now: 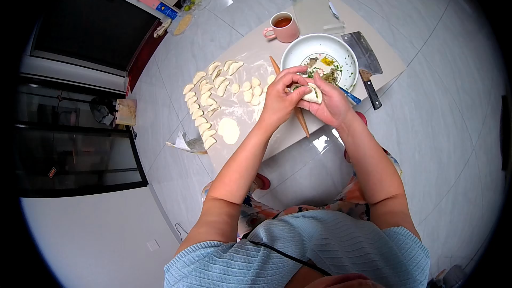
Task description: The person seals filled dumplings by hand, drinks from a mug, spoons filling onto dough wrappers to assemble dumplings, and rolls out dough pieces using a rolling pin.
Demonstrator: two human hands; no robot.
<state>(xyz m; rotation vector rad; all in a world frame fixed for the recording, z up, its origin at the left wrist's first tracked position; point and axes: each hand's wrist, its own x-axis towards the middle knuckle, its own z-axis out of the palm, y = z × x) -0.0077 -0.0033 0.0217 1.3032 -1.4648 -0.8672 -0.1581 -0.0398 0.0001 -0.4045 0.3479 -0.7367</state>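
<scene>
Between my two hands is a half-folded dumpling (pixel 312 94), with a bit of green filling showing at its edge. My left hand (pixel 285 93) pinches its wrapper from the left, while my right hand (pixel 333 101) cups it from the right. Just beyond them stands a white bowl (pixel 345 53) holding the remains of a green and brown filling. A wooden rolling pin (pixel 303 122) lies under my hands, partly hidden by them. To the left, folded dumplings (pixel 205 96) sit in rows, beside small dough pieces (pixel 247 86) and one flat round wrapper (pixel 229 130).
The low table (pixel 250 149) is dusted with flour. A pink mug (pixel 283 28) of reddish-brown drink stands at the back, near a clear lid-like sheet (pixel 314 13). At the right edge lies a cleaver (pixel 364 56), its black handle pointing toward me. A plastic bag (pixel 186 142) is at the left edge.
</scene>
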